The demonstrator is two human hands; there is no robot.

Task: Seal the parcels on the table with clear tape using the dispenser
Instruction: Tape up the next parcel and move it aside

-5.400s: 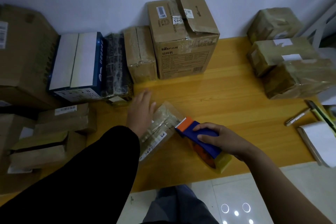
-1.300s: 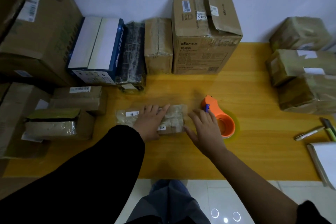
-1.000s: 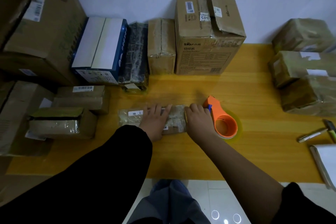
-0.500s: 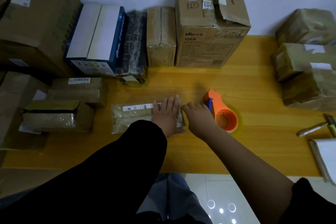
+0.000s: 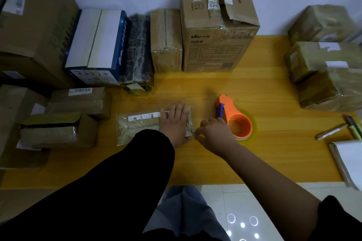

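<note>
Near the front middle of the table [image 5: 274, 152], the head view shows the left hand [image 5: 175, 123] lying flat on the right half of the small parcel [image 5: 137, 125], fingers straight and close together. The right hand [image 5: 213, 133] curls beside it, its fingertips pinching the small parcel's near right corner. The dispenser [image 5: 235, 119] stands just right of that hand. Bare wood opens rightward toward the pens [image 5: 331, 132]; boxes [image 5: 215, 45] crowd the back and left edges.

A person's left grip [image 5: 174, 123] lies flat, fingers straight, on the flat parcel [image 5: 137, 125] on the yellow surface [image 5: 274, 152]; the right grip [image 5: 213, 133] pinches the parcel's corner just beside it. The orange tape dispenser [image 5: 235, 119] rests just beyond the right grip.
</note>
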